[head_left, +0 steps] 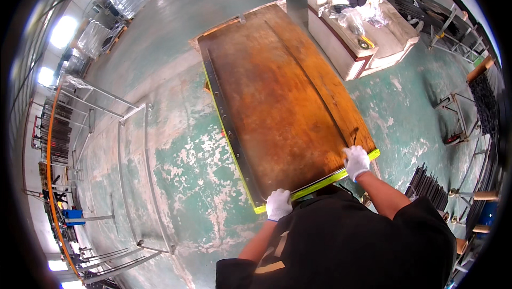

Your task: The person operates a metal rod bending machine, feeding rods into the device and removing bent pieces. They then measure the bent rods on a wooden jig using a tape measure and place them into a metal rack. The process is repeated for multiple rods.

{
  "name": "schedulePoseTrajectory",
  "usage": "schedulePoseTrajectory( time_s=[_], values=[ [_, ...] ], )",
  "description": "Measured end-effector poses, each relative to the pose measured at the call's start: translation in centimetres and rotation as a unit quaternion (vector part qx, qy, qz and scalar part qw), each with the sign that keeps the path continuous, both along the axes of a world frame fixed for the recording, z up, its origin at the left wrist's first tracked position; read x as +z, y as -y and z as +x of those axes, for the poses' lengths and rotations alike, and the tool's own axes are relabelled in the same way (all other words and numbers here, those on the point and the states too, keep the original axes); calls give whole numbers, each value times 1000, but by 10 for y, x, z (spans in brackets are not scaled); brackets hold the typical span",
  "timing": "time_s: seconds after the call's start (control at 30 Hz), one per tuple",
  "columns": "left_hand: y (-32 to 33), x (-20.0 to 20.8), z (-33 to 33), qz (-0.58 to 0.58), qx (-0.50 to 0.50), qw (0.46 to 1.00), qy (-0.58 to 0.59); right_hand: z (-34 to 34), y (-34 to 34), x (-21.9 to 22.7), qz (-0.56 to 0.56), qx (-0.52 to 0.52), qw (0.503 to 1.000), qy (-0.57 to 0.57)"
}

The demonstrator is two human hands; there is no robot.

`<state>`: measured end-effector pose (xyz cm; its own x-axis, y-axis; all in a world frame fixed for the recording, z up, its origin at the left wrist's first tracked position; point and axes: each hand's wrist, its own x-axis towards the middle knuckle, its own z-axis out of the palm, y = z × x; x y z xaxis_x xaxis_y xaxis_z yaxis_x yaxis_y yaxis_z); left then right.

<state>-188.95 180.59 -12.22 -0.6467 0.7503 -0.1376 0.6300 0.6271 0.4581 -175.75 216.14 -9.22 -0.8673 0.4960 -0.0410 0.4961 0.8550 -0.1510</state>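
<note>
A large brown wooden worktable [266, 107] stretches away in front of me, its left and near edges trimmed in bright yellow-green. My left hand [279, 204], in a white glove, rests at the near left corner with its fingers curled down. Farther right along the near edge is my right hand [356, 162], also gloved and closed. A thin dark piece [354, 137] sticks out by its fingers; I cannot tell whether it is held. Between the hands runs a narrow pale metal strip [320, 182]. A dark strip with holes [224, 118] lies along the left edge.
Beyond the table's right side stands a cream armchair [386, 38] with dark cloth, plastic wrap and a tape roll on it. Metal frames [146, 171] stand to the left. Bundled dark bars [425, 187] lie at the right. Wrapped goods [130, 0] sit at the far left.
</note>
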Motion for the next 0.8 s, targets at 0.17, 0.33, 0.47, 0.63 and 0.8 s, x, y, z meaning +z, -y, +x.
schedulePoseTrajectory(
  time_s=[0.17,0.33,0.47,0.63,0.8],
  values=[
    [4,3,2,10,-11,1000,-13,-2,62,8,-63,231,969,59],
    [3,13,5,18,-22,999,-23,-8,69,-8,-54,190,978,72],
    [2,8,2,32,-27,998,-43,-11,60,-8,-40,189,978,82],
    [-2,13,11,-1,-11,999,-43,-4,46,-19,-27,179,982,58],
    [6,8,11,10,8,998,-55,-3,44,-19,-37,173,981,75]
  ],
)
